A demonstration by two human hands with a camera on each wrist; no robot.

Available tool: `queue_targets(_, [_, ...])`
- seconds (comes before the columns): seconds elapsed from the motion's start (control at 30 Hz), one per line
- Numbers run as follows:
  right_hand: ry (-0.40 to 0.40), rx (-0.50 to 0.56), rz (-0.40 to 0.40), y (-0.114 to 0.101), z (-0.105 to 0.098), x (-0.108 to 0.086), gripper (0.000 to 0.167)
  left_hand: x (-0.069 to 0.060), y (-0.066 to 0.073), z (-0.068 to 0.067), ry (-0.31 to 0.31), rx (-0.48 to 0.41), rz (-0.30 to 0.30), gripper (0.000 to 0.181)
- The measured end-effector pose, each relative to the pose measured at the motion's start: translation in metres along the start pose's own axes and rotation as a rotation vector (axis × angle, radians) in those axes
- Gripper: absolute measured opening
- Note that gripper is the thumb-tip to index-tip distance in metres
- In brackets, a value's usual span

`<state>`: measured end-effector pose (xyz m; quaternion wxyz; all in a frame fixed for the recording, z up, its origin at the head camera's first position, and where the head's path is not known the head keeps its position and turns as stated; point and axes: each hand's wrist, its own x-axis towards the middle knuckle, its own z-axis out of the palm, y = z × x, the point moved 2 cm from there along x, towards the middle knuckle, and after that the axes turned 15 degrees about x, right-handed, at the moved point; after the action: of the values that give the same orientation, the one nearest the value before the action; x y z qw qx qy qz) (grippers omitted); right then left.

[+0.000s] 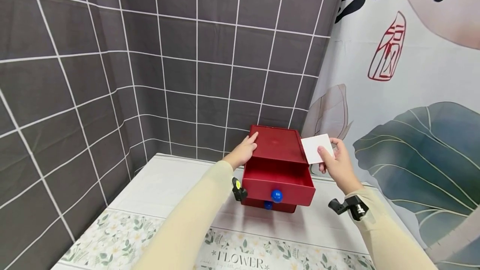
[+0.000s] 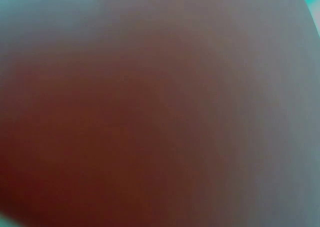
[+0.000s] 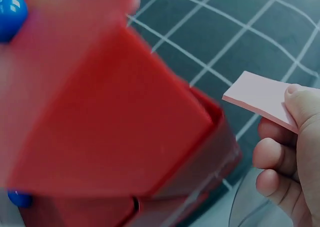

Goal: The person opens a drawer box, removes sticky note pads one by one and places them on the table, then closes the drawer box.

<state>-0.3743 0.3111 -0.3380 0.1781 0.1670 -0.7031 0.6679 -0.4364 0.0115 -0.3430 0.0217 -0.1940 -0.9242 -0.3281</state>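
Observation:
A small red two-drawer box [image 1: 277, 143] stands against the grey backdrop. Its upper drawer [image 1: 277, 193], with a blue round knob [image 1: 276, 196], is pulled out, and no contents show in the visible part. My left hand [image 1: 243, 152] rests on the box's top at the left edge, its index finger stretched out. To the right of the box, my right hand [image 1: 337, 163] pinches a thin white square pad [image 1: 315, 148] between thumb and fingers. The right wrist view shows the pad's thickness [image 3: 262, 94], apart from the drawer. Only a reddish-brown blur fills the left wrist view.
Below, the lower drawer [image 1: 288, 208] sits pushed in, with its own blue knob [image 1: 268, 205]. A white cloth [image 1: 180, 186] with a floral band covers the table. Grey grid fabric [image 1: 180, 78] hangs behind, and a leaf-printed curtain [image 1: 423, 149] is at the right.

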Motion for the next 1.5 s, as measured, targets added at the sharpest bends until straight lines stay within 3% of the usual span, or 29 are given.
queue_targets(0.47, [0.122,-0.101,0.101,0.047,-0.032,-0.022,0.054,0.003,0.0,-0.002,0.01,0.024,0.017,0.055])
queue_targets(0.97, [0.151,-0.237,0.37,0.11,-0.027,-0.058,0.055,0.002,-0.002,-0.001,0.017,0.028,0.031,0.055])
queue_targets(1.3, [0.188,-0.158,0.494,0.144,-0.023,-0.08,0.058,0.002,-0.002,-0.001,0.024,0.022,0.018,0.055])
queue_targets(1.5, [0.195,-0.233,0.511,0.152,-0.024,-0.087,0.058,0.001,-0.002,0.001,0.02,0.032,0.021,0.055])
